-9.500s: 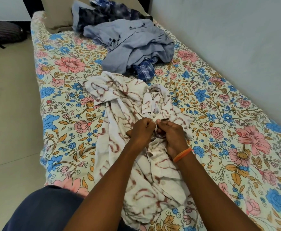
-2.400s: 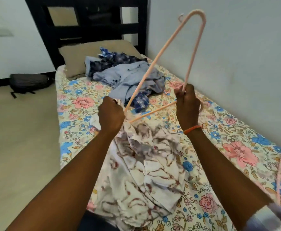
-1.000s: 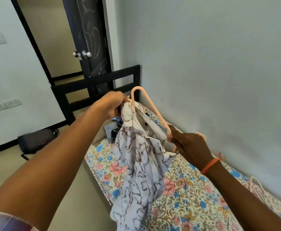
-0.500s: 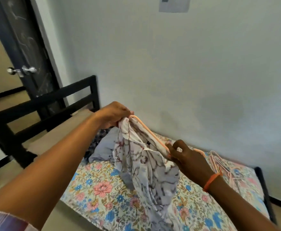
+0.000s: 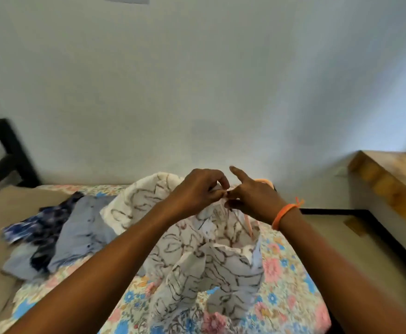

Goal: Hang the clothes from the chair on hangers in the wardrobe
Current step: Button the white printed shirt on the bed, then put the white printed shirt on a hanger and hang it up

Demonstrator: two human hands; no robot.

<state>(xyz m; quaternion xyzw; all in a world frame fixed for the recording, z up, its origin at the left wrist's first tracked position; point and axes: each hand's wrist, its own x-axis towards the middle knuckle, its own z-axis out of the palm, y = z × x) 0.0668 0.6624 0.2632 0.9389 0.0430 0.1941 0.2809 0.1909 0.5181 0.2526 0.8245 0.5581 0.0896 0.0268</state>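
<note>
At the far left of the frame a black bed frame is seen, and at lower left a beige pillow beside a heap of what is judged to be three crumpled garments: a dark blue patterned cloth, a grey-blue shirt and a paler piece beneath them, though the count cannot be made certain. All are laid on one floral bedsheet. At centre, the white shirt with brown line print is held up above the sheet, its tail resting on it. The left hand is curled, with thumb and fingertips pinching the fabric at the collar. Just to its right, the right hand, banded by one orange wristband, is seen pinching the same spot, its index finger extended. One pink plastic hanger is partly visible behind and below that hand, threaded into the shirt. The shirt is judged light, limp and apt to slide off; it is best taken at the collar and shoulders. At far right one wooden surface is shown.
</note>
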